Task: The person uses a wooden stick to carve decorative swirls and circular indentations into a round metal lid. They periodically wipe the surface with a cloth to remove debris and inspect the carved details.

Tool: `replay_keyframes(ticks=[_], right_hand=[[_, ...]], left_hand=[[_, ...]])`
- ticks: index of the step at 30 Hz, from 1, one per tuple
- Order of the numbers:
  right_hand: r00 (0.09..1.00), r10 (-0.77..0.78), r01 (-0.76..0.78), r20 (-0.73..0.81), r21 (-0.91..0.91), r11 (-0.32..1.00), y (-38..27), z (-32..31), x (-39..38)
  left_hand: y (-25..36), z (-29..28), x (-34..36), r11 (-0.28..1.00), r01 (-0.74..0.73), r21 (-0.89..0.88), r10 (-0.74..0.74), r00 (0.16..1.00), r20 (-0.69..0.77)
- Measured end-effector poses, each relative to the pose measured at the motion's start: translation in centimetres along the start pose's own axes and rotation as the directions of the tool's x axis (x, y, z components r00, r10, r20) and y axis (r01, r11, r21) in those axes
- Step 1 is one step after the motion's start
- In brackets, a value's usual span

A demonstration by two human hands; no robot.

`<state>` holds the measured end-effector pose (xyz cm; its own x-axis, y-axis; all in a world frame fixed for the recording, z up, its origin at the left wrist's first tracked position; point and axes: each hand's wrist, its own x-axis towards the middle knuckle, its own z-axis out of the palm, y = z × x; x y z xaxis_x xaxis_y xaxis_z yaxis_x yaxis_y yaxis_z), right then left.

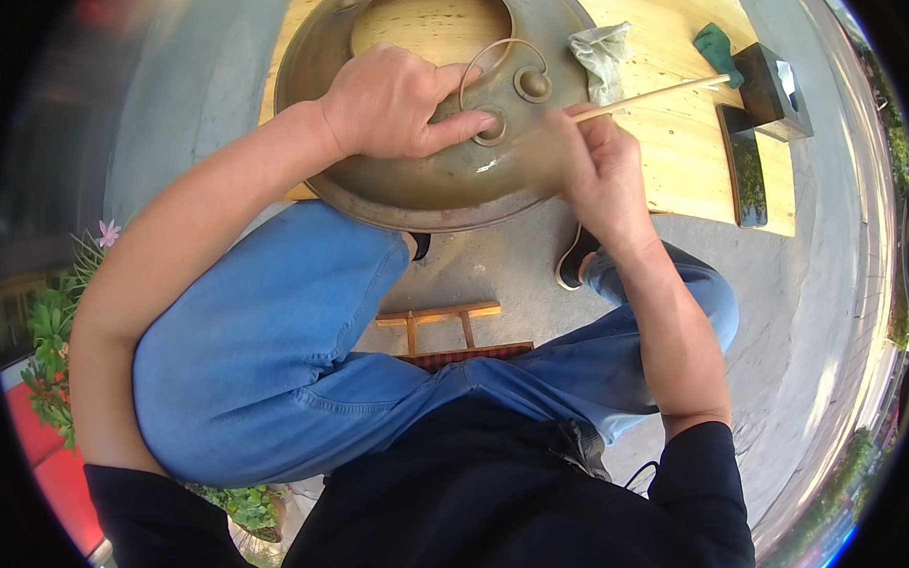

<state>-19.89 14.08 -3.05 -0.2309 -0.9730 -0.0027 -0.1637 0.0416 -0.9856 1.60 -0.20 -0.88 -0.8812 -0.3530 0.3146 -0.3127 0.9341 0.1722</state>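
Note:
A large ring-shaped brass lid (421,190) with a wide central hole lies before me, tilted, on a wooden table. It carries round bosses and a thin wire loop handle (511,42). My left hand (398,104) is on the lid beside the hole. Its thumb presses the nearer boss, its index finger stretches to the wire loop, and its other fingers curl out of sight. My right hand (606,174) is closed on a thin wooden stick (658,95) at the lid's right side. Blur hides the stick's lower end and the fingertips.
The pale wooden table (686,166) holds a crumpled whitish cloth (603,58), a black box (771,93) with a green cloth (717,52) against it, and a dark flat phone-like thing (744,164). A low wooden stool (440,313) shows below my legs. Potted plants (51,338) stand left.

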Motion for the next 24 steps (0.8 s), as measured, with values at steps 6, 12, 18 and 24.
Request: replay_keyframes(ticks=[6, 12, 18, 24], right_hand=[[0.961, -0.274, 0.276, 0.035, -0.196, 0.941, -0.2, 0.8, -1.3], [0.992, -0.042, 0.041, -0.115, -0.01, 0.999, 0.9, -0.3, -0.1], [0.999, 0.022, -0.023, -0.026, -0.033, 0.999, 0.3, -0.3, 0.3], [0.959, -0.264, 0.28, 0.099, -0.221, 0.934, 0.0, 1.7, -1.7]], left_hand=[[0.1, -0.3, 0.6, 1.0, 0.001, -0.005, -0.001, 1.0, -0.008], [-0.1, 0.0, 0.6, 1.0, -0.001, -0.015, 0.001, 1.0, -0.002], [0.1, -0.1, 0.1, 1.0, 0.008, 0.017, -0.008, 1.0, 0.007], [-0.2, -0.3, 0.6, 1.0, -0.01, 0.015, 0.01, 1.0, 0.005]])
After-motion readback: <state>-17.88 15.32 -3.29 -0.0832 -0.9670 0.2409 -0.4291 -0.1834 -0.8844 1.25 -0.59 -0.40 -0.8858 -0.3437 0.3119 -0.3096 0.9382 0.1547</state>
